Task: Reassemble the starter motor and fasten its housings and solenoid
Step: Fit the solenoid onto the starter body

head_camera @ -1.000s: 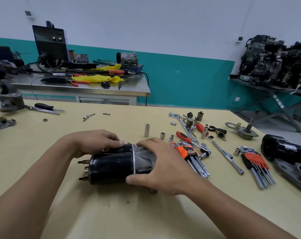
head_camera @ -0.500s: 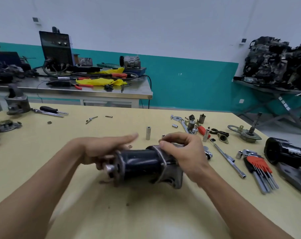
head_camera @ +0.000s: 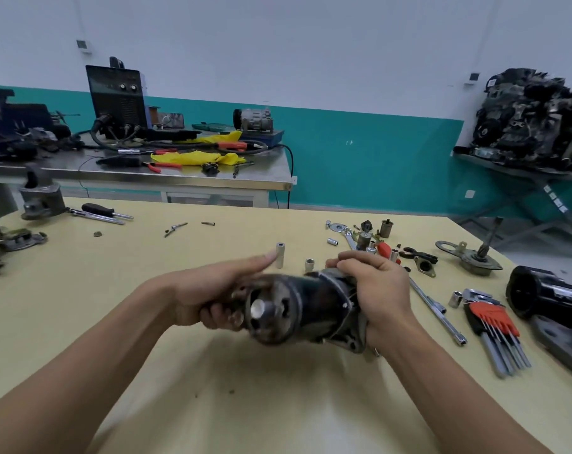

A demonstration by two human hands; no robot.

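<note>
Black starter motor (head_camera: 310, 306) sits mid-worktop (head_camera: 81, 290), tilted. Left hand (head_camera: 206, 286) and right hand (head_camera: 383, 290) both wrap fingers round it. Risk: unfastened housings slide apart, or it drops onto loose sockets.

The starter motor (head_camera: 310, 309) sits mid-frame above the table (head_camera: 114, 322), the left hand (head_camera: 206, 290) holding its left end and the right hand (head_camera: 379, 290) its right. Just behind stand two sockets (head_camera: 280, 255). To the right lie an extension bar (head_camera: 437, 308), then a hex key set (head_camera: 492, 326), then a second motor housing (head_camera: 540, 294) at the frame's right edge. A screwdriver (head_camera: 106, 211) lies upper left. Behind the table, a bench (head_camera: 147, 178) carries a welding machine (head_camera: 117, 99).
</note>
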